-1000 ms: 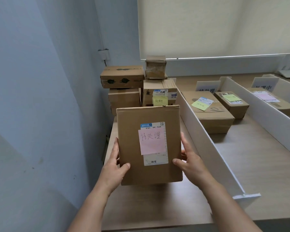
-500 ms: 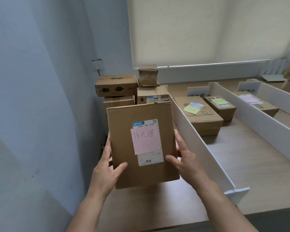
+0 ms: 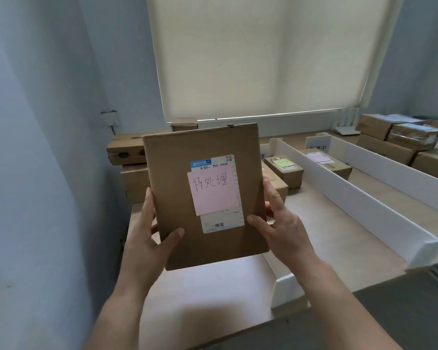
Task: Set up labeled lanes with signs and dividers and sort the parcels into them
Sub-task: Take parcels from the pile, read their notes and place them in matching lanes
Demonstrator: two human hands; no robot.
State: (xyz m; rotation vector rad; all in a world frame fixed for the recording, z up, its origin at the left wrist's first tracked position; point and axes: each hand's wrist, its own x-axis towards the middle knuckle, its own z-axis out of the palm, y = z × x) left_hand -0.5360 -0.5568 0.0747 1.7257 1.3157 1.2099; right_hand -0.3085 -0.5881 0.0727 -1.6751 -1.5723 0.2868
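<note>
I hold a flat brown cardboard parcel [image 3: 185, 188] upright in front of me, above the left lane of the table. A pink sticky note [image 3: 214, 192] with handwriting covers part of its shipping label. My left hand [image 3: 153, 238] grips the parcel's left edge, thumb on the front. My right hand [image 3: 280, 223] grips the right edge the same way. White dividers [image 3: 359, 198] split the table into lanes; one lane holds a small box with a green note [image 3: 285, 166], the lane beyond it a box with a pink note [image 3: 326, 160]. A white lane sign [image 3: 317, 145] stands at the back.
Stacked brown boxes [image 3: 127, 151] stand behind the parcel at the back left against the wall. More taped boxes [image 3: 402, 137] are piled at the far right. A short white divider end [image 3: 286, 290] stands near the table's front edge [image 3: 238, 332]. A blind covers the window.
Both hands have raised the parcel higher and closer to my face. My view has swung right, showing the box pile at the far right.
</note>
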